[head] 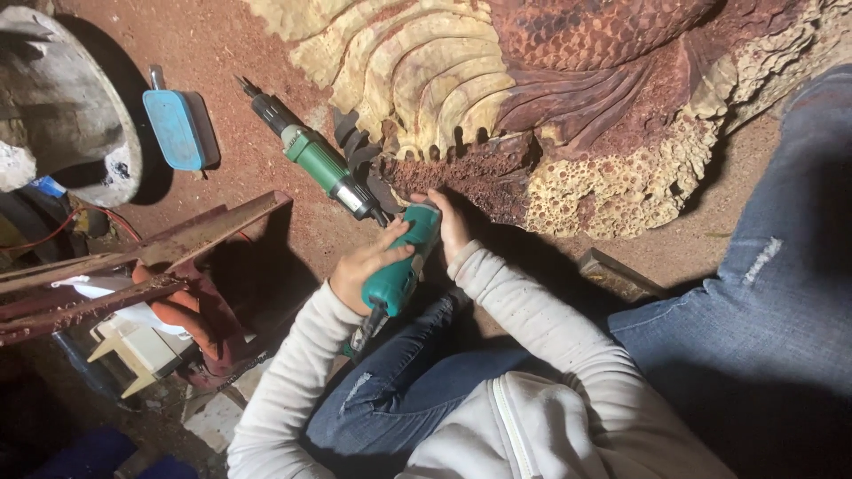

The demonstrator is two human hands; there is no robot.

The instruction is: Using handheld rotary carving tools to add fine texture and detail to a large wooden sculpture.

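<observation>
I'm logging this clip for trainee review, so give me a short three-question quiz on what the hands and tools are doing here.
1. True or false: both hands grip the teal power tool that is held against the wood carving.
2. Which thing lies on the red dusty ground left of the carving, unheld?
A. a hammer
B. a second green rotary tool
C. a paintbrush
3. Fill in: the flat box near the second tool is ____ in colour.

Key:
1. True: the left hand wraps the tool's body, and the right hand steadies its front end by the carving.
2. B
3. blue
</observation>
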